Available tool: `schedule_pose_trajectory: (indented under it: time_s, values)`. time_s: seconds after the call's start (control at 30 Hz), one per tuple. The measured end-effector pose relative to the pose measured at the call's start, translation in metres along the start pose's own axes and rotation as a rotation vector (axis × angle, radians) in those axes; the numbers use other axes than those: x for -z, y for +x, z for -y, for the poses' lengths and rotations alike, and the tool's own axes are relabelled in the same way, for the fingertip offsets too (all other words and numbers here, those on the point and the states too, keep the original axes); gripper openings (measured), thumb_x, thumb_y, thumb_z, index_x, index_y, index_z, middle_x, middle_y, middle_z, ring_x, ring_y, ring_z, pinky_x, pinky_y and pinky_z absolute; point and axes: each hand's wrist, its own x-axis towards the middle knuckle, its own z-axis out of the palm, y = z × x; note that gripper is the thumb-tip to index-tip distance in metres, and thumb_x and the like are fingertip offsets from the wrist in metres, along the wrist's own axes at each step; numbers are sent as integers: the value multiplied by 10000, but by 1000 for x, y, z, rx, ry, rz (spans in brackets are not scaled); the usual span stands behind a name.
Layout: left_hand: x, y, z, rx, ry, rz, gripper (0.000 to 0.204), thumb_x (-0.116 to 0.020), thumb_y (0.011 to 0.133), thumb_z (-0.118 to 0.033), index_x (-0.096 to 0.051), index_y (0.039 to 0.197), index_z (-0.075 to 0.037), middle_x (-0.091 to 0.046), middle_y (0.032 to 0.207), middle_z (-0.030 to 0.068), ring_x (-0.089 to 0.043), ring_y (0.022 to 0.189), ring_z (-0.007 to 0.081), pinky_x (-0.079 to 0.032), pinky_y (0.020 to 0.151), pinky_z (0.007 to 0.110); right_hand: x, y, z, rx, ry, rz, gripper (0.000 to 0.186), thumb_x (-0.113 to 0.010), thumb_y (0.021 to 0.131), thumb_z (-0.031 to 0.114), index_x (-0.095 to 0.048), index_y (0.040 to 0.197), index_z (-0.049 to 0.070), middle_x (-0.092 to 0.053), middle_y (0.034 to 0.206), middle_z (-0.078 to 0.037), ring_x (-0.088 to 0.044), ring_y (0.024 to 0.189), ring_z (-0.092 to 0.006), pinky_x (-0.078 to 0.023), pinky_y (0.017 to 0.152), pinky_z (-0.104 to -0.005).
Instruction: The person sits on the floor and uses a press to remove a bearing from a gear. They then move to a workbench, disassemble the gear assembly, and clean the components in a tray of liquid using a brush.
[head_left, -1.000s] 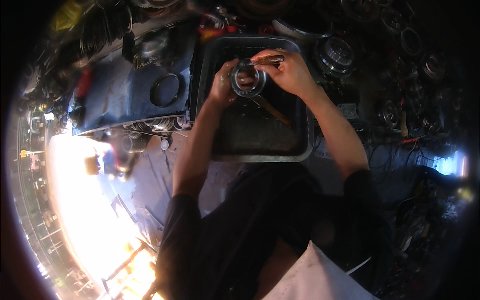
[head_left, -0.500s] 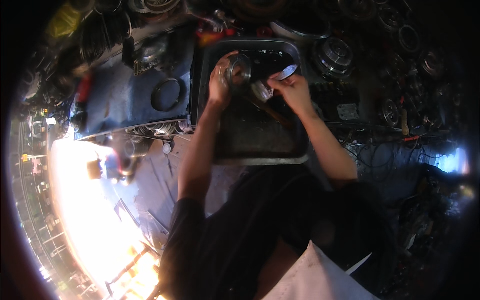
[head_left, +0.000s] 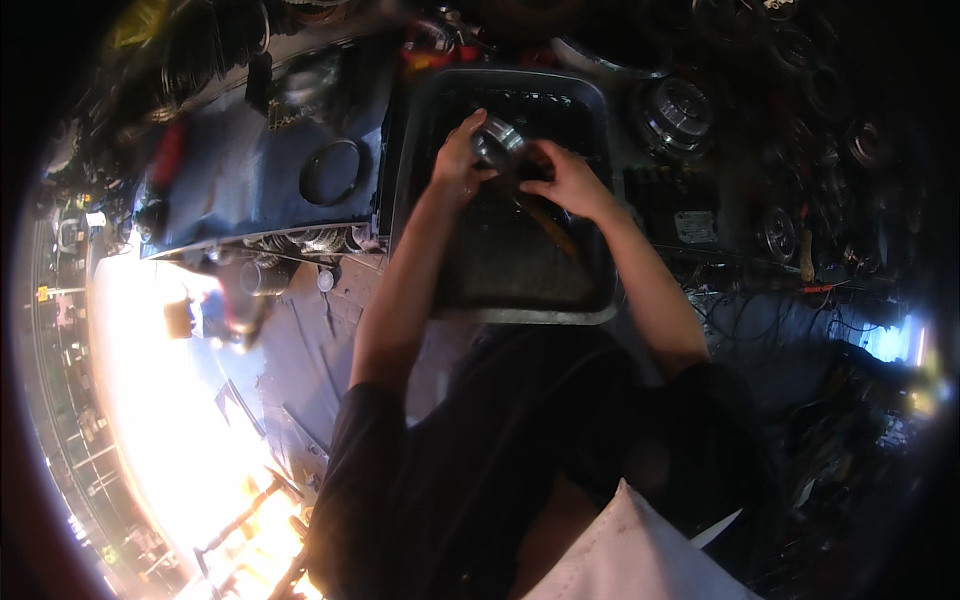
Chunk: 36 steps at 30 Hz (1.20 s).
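Note:
My left hand (head_left: pixel 460 162) grips a shiny, round, cup-like metal part (head_left: pixel 503 133) over the far half of a black rectangular tray (head_left: pixel 612 250). The part is tilted, its smooth side wall catching the light. Against its right side are the curled fingers of my right hand (head_left: pixel 568 182), closed at the edge with the thumb below. Anything small between those fingers is hidden. Beneath the hands, a brown wooden-looking handle (head_left: pixel 550 228) slants down through the tray; its far end is covered.
Left of the tray, a thin dark ring (head_left: pixel 333 172) lies on a bluish metal surface (head_left: pixel 240 200). A stacked round metal part (head_left: pixel 677 115) stands to the right. Several more rings and discs crowd the back. Strong glare fills the lower left.
The metal part has turned from facing up to lying tilted, showing its side. My right hand has moved left to meet it; the shiny thin piece it held is out of sight.

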Motion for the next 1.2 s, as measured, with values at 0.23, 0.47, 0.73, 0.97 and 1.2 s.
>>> schedule_pose_trajectory:
  time_s: [0.23, 0.47, 0.73, 0.97, 1.2]
  values:
    - [6, -11, -6, 44, 18, 13, 547, -509, 1030, -591, -665, 1237, -109, -688, 1181, 102, -663, 1094, 286, -529, 983, 525, 4, 37, 9, -207, 792, 21, 405, -691, 984, 83, -622, 1373, -6, -748, 1095, -81, -716, 891, -134, -601, 712, -275]
    - [31, 3, 6, 18, -417, 636, 637, -368, 1078, -488, -497, 1430, 27, -465, 1495, 249, -505, 1346, 514, -449, 1079, 687, -4, 74, -24, -109, 758, 175, 300, -676, 1017, 167, -706, 1271, 9, -751, 1064, -72, -707, 892, -136, -606, 748, -292]
    - [48, 32, 26, 73, -405, 309, 439, -373, 1081, -455, -540, 1364, -165, -648, 1253, 137, -651, 1110, 385, -490, 958, 695, -33, 153, -142, -287, -693, -163, 425, -629, 966, 371, -725, 1180, 18, -725, 1195, -214, -685, 1113, -415, -529, 989, -510]
    - [44, 26, 21, 185, -298, 76, 518, -407, 1047, -581, -571, 1282, -150, -634, 1122, 129, -650, 1005, 371, -509, 888, 644, -51, 200, -129, -679, 315, 153, 283, -651, 977, 265, -721, 1151, 53, -744, 1006, -147, -698, 977, -301, -564, 906, -463]
    - [42, 40, 21, 212, -222, 90, 496, -426, 1036, -569, -613, 1269, -173, -681, 1196, 92, -643, 1100, 314, -500, 901, 642, -16, 139, -9, -318, 718, 528, 270, -640, 985, 160, -708, 1214, 34, -723, 1155, -120, -720, 998, -265, -609, 857, -419]
